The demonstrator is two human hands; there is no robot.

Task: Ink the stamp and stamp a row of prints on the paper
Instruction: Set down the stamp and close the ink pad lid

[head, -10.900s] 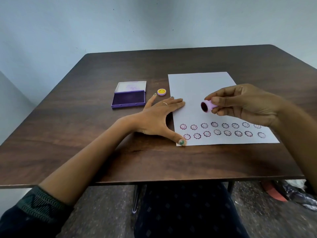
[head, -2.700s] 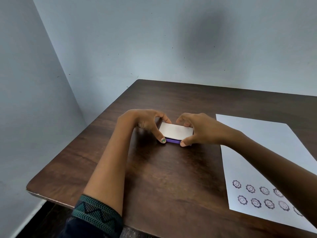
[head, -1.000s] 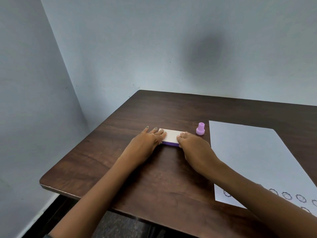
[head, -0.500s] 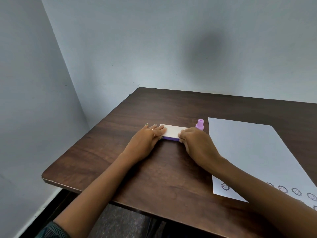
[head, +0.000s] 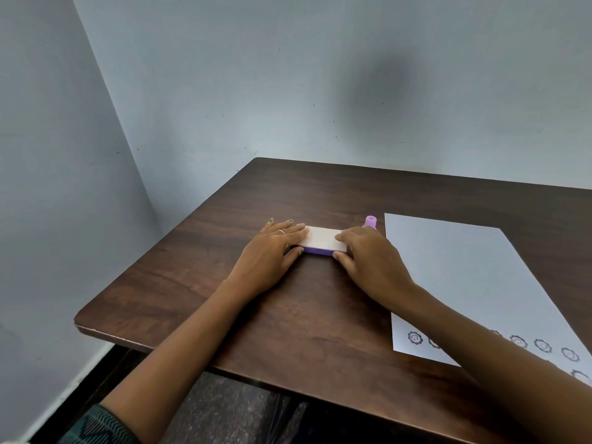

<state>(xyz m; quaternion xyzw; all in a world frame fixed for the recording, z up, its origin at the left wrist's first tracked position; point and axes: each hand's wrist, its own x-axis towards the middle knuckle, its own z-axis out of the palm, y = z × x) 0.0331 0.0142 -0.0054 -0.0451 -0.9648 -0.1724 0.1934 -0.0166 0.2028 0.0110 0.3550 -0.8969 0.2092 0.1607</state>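
The right forearm (head: 480, 341) hides part of the prints (head: 541, 345) on the paper (head: 464, 267), which the right edge cuts off. The right hand (head: 368, 257) covers the stamp (head: 370, 221) base.

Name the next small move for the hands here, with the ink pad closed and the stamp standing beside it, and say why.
Probably let go and draw both hands back. The left hand and right hand rest on the closed ink pad, the stamp stands apart on the table, and the paper already shows rows of prints, so nothing seems left to stamp.
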